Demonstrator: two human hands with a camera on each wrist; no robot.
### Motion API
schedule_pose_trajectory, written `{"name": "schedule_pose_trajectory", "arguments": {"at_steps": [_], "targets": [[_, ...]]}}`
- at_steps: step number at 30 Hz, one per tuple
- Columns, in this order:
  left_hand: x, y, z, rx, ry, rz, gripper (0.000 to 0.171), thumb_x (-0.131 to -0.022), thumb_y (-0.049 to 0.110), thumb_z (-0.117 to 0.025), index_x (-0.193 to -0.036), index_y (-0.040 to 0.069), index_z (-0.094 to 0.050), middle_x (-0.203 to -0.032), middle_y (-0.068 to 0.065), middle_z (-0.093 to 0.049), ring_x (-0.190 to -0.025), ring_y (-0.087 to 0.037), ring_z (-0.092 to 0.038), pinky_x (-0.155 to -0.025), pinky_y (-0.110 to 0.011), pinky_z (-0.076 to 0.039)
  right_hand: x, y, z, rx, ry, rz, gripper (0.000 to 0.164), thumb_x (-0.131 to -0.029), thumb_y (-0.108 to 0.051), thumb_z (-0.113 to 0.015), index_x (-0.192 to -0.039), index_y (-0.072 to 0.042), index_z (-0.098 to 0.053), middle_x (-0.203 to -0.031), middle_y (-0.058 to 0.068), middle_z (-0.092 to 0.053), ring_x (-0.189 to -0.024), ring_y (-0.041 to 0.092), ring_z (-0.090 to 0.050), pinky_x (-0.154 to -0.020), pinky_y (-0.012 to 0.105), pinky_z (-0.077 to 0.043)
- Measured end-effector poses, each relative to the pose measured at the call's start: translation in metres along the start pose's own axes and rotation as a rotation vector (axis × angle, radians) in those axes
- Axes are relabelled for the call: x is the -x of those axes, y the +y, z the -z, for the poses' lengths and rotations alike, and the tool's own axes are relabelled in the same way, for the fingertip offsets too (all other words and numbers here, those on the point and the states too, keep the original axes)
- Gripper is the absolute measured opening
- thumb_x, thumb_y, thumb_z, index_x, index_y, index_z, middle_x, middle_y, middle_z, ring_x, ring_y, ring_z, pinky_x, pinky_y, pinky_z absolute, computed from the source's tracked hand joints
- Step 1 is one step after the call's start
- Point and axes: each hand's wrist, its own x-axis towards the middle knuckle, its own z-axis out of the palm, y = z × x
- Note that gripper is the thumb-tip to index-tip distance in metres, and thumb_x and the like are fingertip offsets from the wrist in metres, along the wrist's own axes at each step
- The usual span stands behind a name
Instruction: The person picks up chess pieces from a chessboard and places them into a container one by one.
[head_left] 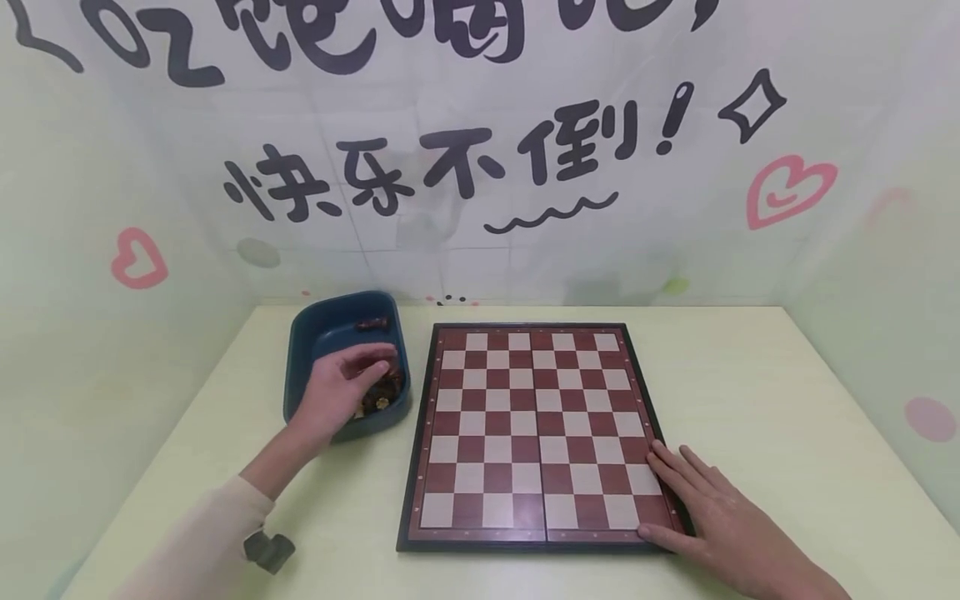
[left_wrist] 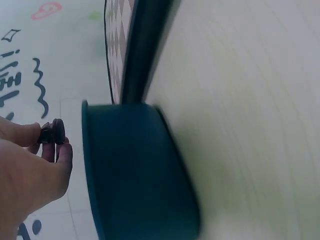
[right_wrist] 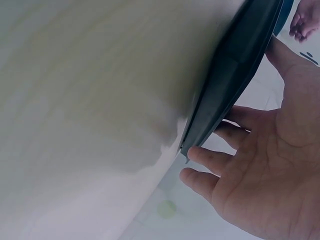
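My left hand is over the blue bin, left of the chessboard. Between thumb and fingers it pinches a dark chess piece, whose round base shows in the left wrist view. Below the hand, a cluster of dark and light chess pieces lies in the bin, partly hidden by the fingers. One reddish-brown piece lies on its side towards the bin's back. My right hand rests with extended fingers on the board's near right edge; in the right wrist view its fingers touch the board's dark side.
The board lies flat and unfolded on the pale table, a seam running down its middle. Behind the table hangs a white printed backdrop with dark lettering and pink hearts. A dark strap piece sits at the left wrist.
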Motion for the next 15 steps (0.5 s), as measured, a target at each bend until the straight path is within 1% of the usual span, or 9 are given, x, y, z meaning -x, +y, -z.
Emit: {"name": "schedule_pose_trajectory", "arguments": {"at_steps": [2,5,7,11,15], "targets": [[0.001,-0.005,0.006,-0.045,0.024,0.016,0.03,-0.104,0.012,-0.062,-0.132,0.001,-0.065,-0.127,-0.015,-0.067,-0.115,-0.026,-0.063,-0.089,-0.017,-0.051,0.0,0.0,0.0,-0.002,0.001,-0.001,0.089,-0.089,-0.068,-0.064,-0.155,-0.012,-0.045,-0.16,0.005,-0.038,-0.145,0.039,-0.03,-0.107,0.06,-0.039],[0.001,-0.011,0.013,-0.097,0.063,0.045,0.031,-0.104,0.014,-0.062,-0.132,0.001,-0.065,-0.127,-0.016,-0.066,-0.115,-0.027,-0.063,-0.085,-0.017,-0.052,0.0,0.0,0.0,0.003,0.002,-0.005,0.089,-0.089,-0.069,-0.064,-0.155,-0.013,-0.044,-0.161,0.004,-0.037,-0.146,0.038,-0.03,-0.108,0.06,-0.039],[0.001,-0.015,0.016,-0.106,0.087,0.063,0.031,-0.104,0.014,-0.061,-0.132,0.0,-0.065,-0.127,-0.018,-0.066,-0.114,-0.028,-0.063,-0.082,-0.018,-0.053,0.0,0.0,-0.001,0.004,0.001,-0.008,0.089,-0.089,-0.069,-0.064,-0.155,-0.013,-0.045,-0.16,0.005,-0.037,-0.145,0.038,-0.03,-0.107,0.06,-0.039],[-0.001,-0.019,0.021,-0.107,0.125,0.089,0.031,-0.104,0.014,-0.06,-0.131,-0.002,-0.064,-0.126,-0.02,-0.066,-0.112,-0.028,-0.063,-0.08,-0.016,-0.053,0.0,0.0,0.0,-0.005,0.004,-0.004,0.089,-0.089,-0.069,-0.064,-0.154,-0.012,-0.045,-0.16,0.006,-0.038,-0.145,0.039,-0.031,-0.106,0.06,-0.04],[-0.002,-0.019,0.024,-0.111,0.137,0.099,0.03,-0.105,0.012,-0.059,-0.131,-0.002,-0.064,-0.127,-0.02,-0.065,-0.114,-0.028,-0.062,-0.085,-0.017,-0.053,0.0,0.0,0.0,-0.007,0.011,0.009,0.088,-0.089,-0.067,-0.065,-0.154,-0.012,-0.045,-0.16,0.005,-0.038,-0.145,0.039,-0.031,-0.107,0.061,-0.039]]}}
